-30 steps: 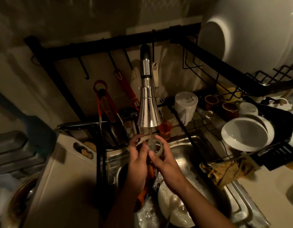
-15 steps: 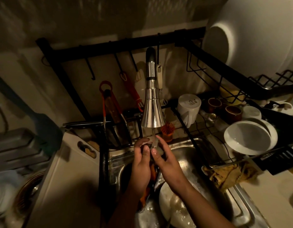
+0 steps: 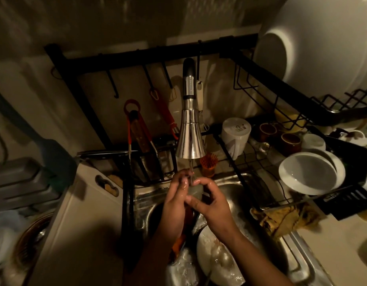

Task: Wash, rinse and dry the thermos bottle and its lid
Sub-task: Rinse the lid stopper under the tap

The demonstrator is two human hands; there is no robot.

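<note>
Filling the upper right, a large white bowl (image 3: 322,48) leans on the black dish rack (image 3: 149,56) that frames the wall above the steel sink (image 3: 236,182). Lower on the rack's right shelf lie stacked white plates (image 3: 308,174), an upturned white cup (image 3: 236,133) and two brown mugs (image 3: 289,141). A pale cutting board (image 3: 75,223) lies left of the sink, and a yellowish cloth (image 3: 281,219) is draped at the sink's right edge. In the basin, a soapy white plate (image 3: 217,259) lies under the forearms. The chrome faucet (image 3: 189,137) hangs over the middle, a thin stream running from its head onto the hands. An orange-handled tool (image 3: 131,124) hangs from a hook to the left. Both hands meet under the stream: the left hand (image 3: 175,205) and the right hand (image 3: 211,203) curl their fingers round a small translucent lid part (image 3: 196,190), holding it between them just below the spout. The thermos bottle itself cannot be made out in the dim basin.
</note>
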